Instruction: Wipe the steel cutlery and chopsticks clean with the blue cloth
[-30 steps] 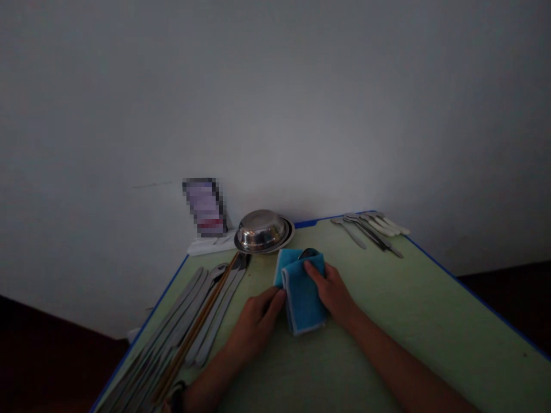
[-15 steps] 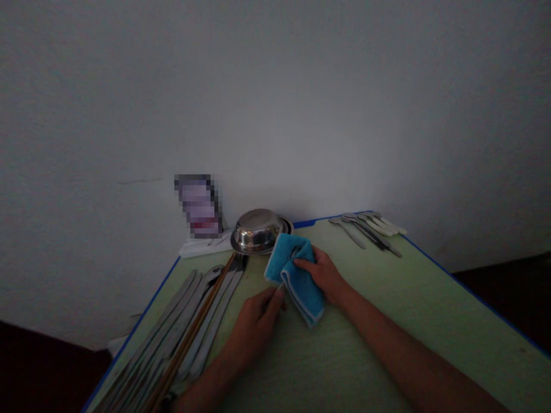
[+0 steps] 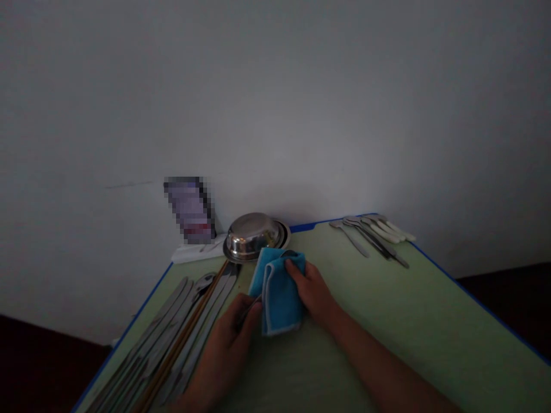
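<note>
My left hand (image 3: 228, 335) is closed around the handle of a metal spoon (image 3: 290, 253), held over the middle of the table. A folded blue cloth (image 3: 282, 304) with a pale edge wraps the spoon, and only the rounded tip of its bowl and a bit of handle show. My right hand (image 3: 316, 289) grips the cloth from the right, thumb pressed on it just below the spoon's bowl. Just beyond the cloth, an upturned shiny metal bowl (image 3: 253, 232) rests near the wall.
Several knives, spoons and forks (image 3: 172, 327) lie at the left with wooden chopsticks (image 3: 193, 321). More spoons (image 3: 365, 235), some white-handled, lie at the far right. A blurred-out phone-like screen (image 3: 191, 209) leans on the wall. Blue edging (image 3: 486, 310) borders the green table (image 3: 387, 304).
Both hands, with spoon and cloth, have shifted left and slightly nearer. The cloth now hangs more upright, and the spoon's bowl tip shows at its top. The view has turned slightly.
</note>
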Demonstrator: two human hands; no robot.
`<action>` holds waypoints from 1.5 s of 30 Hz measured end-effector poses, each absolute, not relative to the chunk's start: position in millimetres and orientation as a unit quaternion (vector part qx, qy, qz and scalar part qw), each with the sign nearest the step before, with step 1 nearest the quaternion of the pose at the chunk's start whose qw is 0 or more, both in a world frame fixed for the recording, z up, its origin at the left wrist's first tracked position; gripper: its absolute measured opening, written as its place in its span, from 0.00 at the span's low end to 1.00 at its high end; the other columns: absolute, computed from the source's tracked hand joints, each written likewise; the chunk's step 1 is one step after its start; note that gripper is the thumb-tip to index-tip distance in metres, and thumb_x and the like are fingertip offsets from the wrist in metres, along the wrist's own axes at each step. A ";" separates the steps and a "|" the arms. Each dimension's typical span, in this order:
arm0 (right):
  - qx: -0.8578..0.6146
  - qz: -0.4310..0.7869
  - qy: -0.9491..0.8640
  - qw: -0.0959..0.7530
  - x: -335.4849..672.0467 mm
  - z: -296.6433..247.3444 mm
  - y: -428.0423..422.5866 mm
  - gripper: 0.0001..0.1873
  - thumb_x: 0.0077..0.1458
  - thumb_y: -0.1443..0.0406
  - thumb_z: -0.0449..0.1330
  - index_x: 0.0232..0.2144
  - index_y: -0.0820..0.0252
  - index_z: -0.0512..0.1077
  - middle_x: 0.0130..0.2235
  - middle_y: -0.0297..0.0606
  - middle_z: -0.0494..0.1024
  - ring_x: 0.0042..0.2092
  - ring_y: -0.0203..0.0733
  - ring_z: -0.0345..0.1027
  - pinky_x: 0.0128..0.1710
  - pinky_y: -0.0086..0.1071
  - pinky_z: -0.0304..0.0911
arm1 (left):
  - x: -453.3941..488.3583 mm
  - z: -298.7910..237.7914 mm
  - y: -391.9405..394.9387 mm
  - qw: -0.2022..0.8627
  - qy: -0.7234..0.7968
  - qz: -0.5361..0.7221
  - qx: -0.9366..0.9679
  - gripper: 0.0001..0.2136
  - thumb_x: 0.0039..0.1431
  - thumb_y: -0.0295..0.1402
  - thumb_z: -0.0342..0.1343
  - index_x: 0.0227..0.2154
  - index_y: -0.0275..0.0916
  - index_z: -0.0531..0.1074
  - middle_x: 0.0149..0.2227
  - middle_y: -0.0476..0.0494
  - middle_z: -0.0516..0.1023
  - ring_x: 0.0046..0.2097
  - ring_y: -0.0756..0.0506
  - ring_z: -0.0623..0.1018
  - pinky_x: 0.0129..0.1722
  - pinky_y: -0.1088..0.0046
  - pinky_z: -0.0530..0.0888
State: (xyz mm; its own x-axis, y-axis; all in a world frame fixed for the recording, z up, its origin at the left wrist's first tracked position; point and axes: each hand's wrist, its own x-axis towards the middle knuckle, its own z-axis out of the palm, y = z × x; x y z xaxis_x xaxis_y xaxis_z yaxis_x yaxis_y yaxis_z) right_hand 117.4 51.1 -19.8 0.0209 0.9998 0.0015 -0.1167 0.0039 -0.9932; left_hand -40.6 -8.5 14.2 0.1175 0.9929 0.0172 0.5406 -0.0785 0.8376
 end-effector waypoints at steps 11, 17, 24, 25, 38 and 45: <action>-0.463 0.550 -0.460 0.521 121.0 -11.9 38.6 0.19 0.46 0.52 0.58 0.34 0.61 0.71 0.33 0.39 0.76 0.36 0.42 0.68 0.36 0.34 0.63 | -38.4 18.7 -15.6 0.361 0.596 0.313 0.645 0.12 0.58 0.42 0.46 0.29 0.40 0.65 0.26 0.52 0.72 0.29 0.48 0.71 0.30 0.74 0.67; -0.480 0.525 -0.426 0.559 124.2 -14.7 37.2 0.20 0.42 0.54 0.61 0.35 0.61 0.71 0.34 0.39 0.77 0.36 0.43 0.70 0.38 0.36 0.64 | -30.3 12.4 -12.1 0.461 0.547 0.375 0.590 0.13 0.58 0.41 0.46 0.42 0.41 0.59 0.30 0.50 0.73 0.29 0.48 0.71 0.28 0.75 0.68; -0.492 0.493 -0.439 0.568 133.9 -8.6 35.2 0.20 0.41 0.53 0.62 0.34 0.61 0.72 0.32 0.38 0.77 0.34 0.44 0.70 0.35 0.36 0.64 | -25.9 11.8 -8.0 0.416 0.575 0.348 0.612 0.13 0.57 0.44 0.45 0.35 0.39 0.63 0.19 0.56 0.62 0.21 0.50 0.64 0.20 0.77 0.59; -0.492 0.479 -0.451 0.570 135.9 -6.5 35.3 0.20 0.41 0.54 0.62 0.34 0.61 0.71 0.33 0.38 0.77 0.34 0.44 0.69 0.35 0.36 0.64 | -25.9 12.5 -7.6 0.405 0.580 0.337 0.621 0.13 0.57 0.45 0.45 0.33 0.39 0.63 0.18 0.56 0.61 0.21 0.50 0.63 0.20 0.77 0.59; -0.494 0.316 -0.643 0.492 163.2 6.5 40.2 0.12 0.48 0.58 0.58 0.31 0.61 0.70 0.31 0.36 0.75 0.34 0.40 0.67 0.35 0.32 0.59 | -26.2 16.1 -3.7 0.340 0.564 0.279 0.699 0.17 0.58 0.44 0.42 0.20 0.39 0.62 0.19 0.53 0.60 0.24 0.48 0.63 0.24 0.75 0.58; -0.543 0.271 -0.613 0.506 151.5 -0.2 38.0 0.19 0.55 0.53 0.48 0.23 0.60 0.67 0.24 0.35 0.72 0.28 0.38 0.65 0.31 0.30 0.57 | -26.3 13.1 -3.9 0.355 0.561 0.278 0.695 0.18 0.59 0.44 0.41 0.20 0.38 0.61 0.20 0.53 0.60 0.24 0.49 0.64 0.24 0.75 0.59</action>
